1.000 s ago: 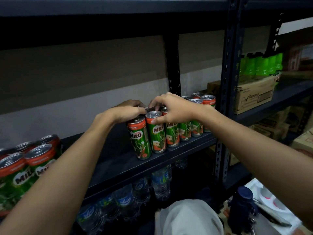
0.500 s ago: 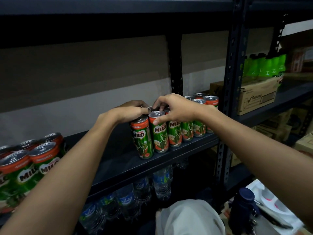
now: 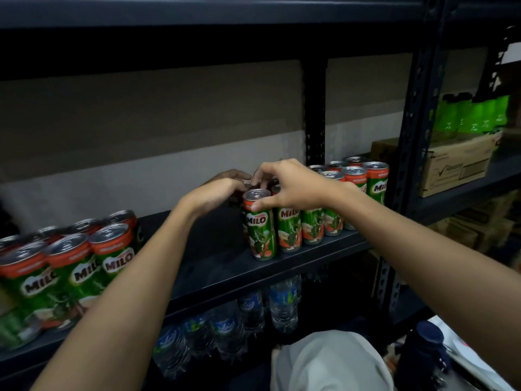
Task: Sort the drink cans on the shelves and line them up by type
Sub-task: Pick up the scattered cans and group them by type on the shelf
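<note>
Green Milo cans (image 3: 293,224) stand rowed on the shelf (image 3: 214,266); right hand (image 3: 293,187) pinches the end can (image 3: 259,224), left hand (image 3: 217,193) curls over hidden rear cans, grasp unclear.

Two hands (image 3: 217,193), roughly twenty Milo cans (image 3: 260,227), four green bottles (image 3: 473,114), one carton (image 3: 456,165)
</note>
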